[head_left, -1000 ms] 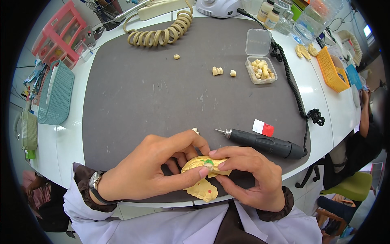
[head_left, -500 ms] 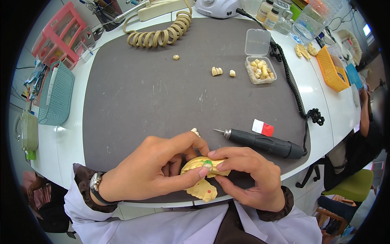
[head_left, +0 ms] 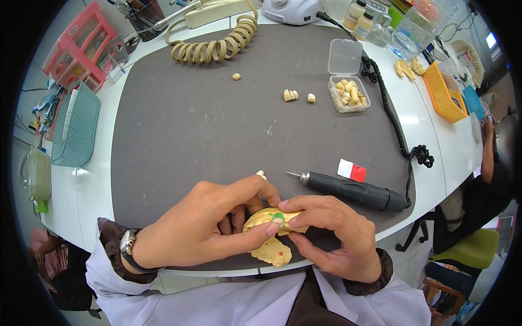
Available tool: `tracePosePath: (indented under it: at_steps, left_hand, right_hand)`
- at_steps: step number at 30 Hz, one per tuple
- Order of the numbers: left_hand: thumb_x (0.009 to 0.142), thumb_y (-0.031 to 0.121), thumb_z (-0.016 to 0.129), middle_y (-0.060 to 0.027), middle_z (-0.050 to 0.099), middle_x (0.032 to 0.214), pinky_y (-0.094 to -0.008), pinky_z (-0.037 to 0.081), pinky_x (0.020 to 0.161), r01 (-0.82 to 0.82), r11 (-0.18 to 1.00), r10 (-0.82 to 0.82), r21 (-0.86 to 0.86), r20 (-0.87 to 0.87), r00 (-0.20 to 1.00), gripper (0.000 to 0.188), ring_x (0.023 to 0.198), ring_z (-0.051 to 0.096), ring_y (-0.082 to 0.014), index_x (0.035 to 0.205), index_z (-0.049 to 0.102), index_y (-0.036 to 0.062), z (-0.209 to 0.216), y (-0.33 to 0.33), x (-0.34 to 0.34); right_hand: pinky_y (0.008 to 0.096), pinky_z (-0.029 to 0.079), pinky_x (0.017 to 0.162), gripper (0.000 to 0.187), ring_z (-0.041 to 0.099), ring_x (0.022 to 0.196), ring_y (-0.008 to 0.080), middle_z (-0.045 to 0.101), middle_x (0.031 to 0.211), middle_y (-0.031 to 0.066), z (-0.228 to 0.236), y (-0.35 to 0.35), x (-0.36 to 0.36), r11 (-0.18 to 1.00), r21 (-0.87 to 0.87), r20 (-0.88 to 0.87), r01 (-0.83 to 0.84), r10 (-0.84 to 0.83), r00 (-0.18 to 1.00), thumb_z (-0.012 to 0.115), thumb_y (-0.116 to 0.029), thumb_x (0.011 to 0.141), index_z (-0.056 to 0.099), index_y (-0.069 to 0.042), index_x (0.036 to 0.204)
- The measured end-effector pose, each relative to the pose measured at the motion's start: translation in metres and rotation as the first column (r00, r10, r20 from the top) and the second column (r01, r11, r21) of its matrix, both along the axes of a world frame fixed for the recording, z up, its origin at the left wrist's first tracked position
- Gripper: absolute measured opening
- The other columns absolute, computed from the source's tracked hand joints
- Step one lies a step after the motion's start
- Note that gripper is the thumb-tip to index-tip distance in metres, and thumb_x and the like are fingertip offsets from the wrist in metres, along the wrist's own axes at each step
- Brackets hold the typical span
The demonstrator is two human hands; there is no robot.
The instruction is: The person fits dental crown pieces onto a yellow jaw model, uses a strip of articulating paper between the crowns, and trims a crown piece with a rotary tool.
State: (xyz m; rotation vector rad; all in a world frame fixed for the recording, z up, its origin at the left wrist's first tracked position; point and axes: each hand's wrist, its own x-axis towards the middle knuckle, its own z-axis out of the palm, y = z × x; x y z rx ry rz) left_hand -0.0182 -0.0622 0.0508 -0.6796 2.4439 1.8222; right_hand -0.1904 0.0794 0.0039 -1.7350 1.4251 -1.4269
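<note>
A yellow plaster dental cast (head_left: 271, 253) is held between my two hands near the mat's front edge. It bears a green patch (head_left: 277, 216) and a small red mark. My left hand (head_left: 198, 223) pinches the cast from the left, its thumb beside a small whitish tooth (head_left: 278, 222) at the green patch. From the right, my right hand (head_left: 341, 231) closes on it with thumb and fingers. Some fingertips are hidden behind the cast. Just beyond my left index finger lie small whitish teeth (head_left: 261, 175), partly covered by that hand.
On the grey mat (head_left: 179, 125) lie a black rotary handpiece (head_left: 353, 193), a red-and-white slip (head_left: 352, 170), loose teeth (head_left: 291, 95) and an open clear box (head_left: 348, 103) of teeth. Baskets (head_left: 76, 127) stand left and right. A coiled hose (head_left: 217, 49) crosses the far edge.
The cast has tipped very slightly in my hands, its lower part shifting a little upward. Both hands keep their grip and place.
</note>
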Motion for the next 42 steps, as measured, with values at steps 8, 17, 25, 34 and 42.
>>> tracePosePath:
  at_steps: [8,17,25,34,42]
  left_hand:
    - [0.089,0.021,0.069,-0.0039,0.068,0.076,-0.0172,0.047,0.053,-0.008,1.000,0.008,-0.016,-0.009,1.000,0.030,0.062,0.064,-0.0062,0.109,0.058,0.0010,0.0005,-0.0002,0.0007]
    - [0.088,0.022,0.070,-0.0035,0.068,0.074,-0.0168,0.049,0.053,-0.006,1.000,0.006,-0.014,-0.012,1.000,0.030,0.062,0.065,-0.0067,0.107,0.059,0.0015,-0.0003,-0.0012,0.0013]
    - [0.088,0.021,0.070,-0.0033,0.067,0.073,-0.0172,0.049,0.054,-0.009,1.000,0.009,0.014,0.009,1.000,0.029,0.063,0.065,-0.0066,0.107,0.059,0.0013,-0.0007,-0.0022,0.0033]
    - [0.089,0.021,0.069,-0.0037,0.068,0.073,-0.0172,0.049,0.054,0.006,1.000,-0.006,0.005,0.008,1.000,0.029,0.063,0.065,-0.0067,0.107,0.059,0.0010,-0.0008,-0.0029,0.0023]
    - [0.089,0.022,0.069,-0.0044,0.068,0.074,-0.0174,0.049,0.053,0.008,1.000,-0.008,0.004,0.004,1.000,0.030,0.063,0.065,-0.0070,0.107,0.058,0.0009,-0.0016,-0.0032,0.0028]
  right_hand:
    - [0.0317,0.055,0.075,0.035,0.067,0.092,0.0257,0.065,0.112,0.0132,0.0001,-0.0004,0.0009,1.000,-0.005,0.000,-0.004,0.004,1.000,0.070,0.010,0.075,0.063,-0.003,0.107]
    - [0.0319,0.055,0.075,0.034,0.067,0.092,0.0261,0.065,0.112,0.0135,-0.0004,-0.0008,0.0014,1.000,-0.011,-0.004,-0.011,0.011,1.000,0.070,0.010,0.076,0.063,-0.002,0.106]
    - [0.0323,0.055,0.075,0.035,0.067,0.092,0.0265,0.065,0.111,0.0130,-0.0012,-0.0018,0.0031,1.000,-0.012,-0.006,-0.017,0.017,1.000,0.070,0.010,0.075,0.062,-0.003,0.107]
    - [0.0325,0.055,0.074,0.037,0.067,0.091,0.0262,0.065,0.110,0.0121,-0.0017,-0.0014,0.0025,1.000,-0.002,-0.012,-0.015,0.015,1.000,0.070,0.010,0.074,0.062,-0.003,0.107]
    - [0.0327,0.055,0.074,0.036,0.067,0.092,0.0264,0.065,0.110,0.0119,-0.0022,-0.0019,0.0026,1.000,-0.007,-0.021,-0.015,0.015,1.000,0.071,0.010,0.074,0.062,-0.003,0.107]
